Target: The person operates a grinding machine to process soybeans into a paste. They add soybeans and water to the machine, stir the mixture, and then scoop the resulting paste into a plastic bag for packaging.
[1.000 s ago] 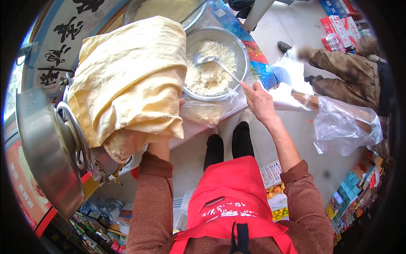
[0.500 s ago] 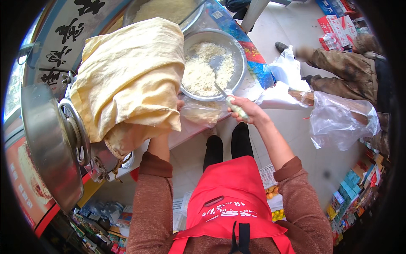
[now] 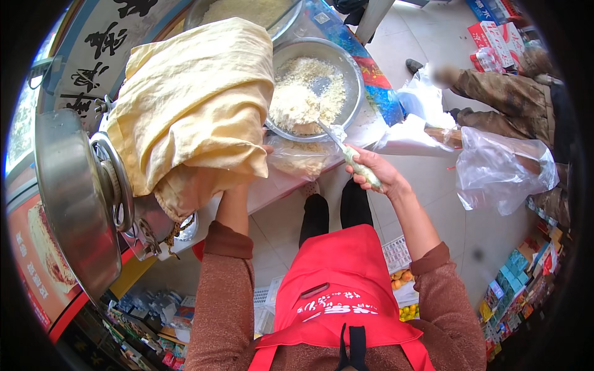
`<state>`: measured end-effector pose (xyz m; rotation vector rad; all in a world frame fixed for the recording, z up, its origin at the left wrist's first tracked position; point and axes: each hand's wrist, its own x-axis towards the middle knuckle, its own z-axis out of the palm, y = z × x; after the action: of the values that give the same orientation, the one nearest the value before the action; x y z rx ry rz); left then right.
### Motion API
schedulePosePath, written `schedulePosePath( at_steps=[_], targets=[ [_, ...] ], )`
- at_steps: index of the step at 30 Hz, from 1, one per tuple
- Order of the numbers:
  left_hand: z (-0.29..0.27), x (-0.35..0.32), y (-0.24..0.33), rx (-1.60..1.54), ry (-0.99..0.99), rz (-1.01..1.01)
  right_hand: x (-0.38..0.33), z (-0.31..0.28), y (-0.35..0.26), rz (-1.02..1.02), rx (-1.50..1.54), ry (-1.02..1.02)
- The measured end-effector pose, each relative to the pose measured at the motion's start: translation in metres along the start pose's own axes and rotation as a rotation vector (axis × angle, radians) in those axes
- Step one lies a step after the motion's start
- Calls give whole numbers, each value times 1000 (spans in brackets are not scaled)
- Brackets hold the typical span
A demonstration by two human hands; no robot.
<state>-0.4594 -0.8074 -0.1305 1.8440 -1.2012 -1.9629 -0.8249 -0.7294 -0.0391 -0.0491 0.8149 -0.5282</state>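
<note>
My right hand is closed around the pale, wrapped handle of a metal utensil. Its narrow metal shaft slants over the near rim of a steel basin; its far end is at the white crumbly meal, which hides its shape. My left forearm goes up beneath a cream cloth draped over something I cannot make out. Only a bit of my left hand peeks out at the cloth's right edge, beside the basin; what it grips is hidden.
A second basin of meal stands behind. A clear bag lies under the near basin's rim. Left of the cloth, a large steel vessel stands on edge. At right are a plastic bag and a person in camouflage trousers.
My right hand has moved right and slightly toward me with the utensil. The meal is heaped more at the near left of the basin. My left arm stays under the cloth.
</note>
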Motion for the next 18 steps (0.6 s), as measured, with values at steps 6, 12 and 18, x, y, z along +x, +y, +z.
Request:
schedulePosePath(
  at_steps=[6,12,18],
  targets=[
    [0,-18,16,74,-37,-47,-18,14,40,17,-211,27],
    [4,-34,21,123,22,-34,-22,26,88,-365,-1207,261],
    [2,-29,7,154,67,0,-29,6,106,-601,-1772,390]
  ],
)
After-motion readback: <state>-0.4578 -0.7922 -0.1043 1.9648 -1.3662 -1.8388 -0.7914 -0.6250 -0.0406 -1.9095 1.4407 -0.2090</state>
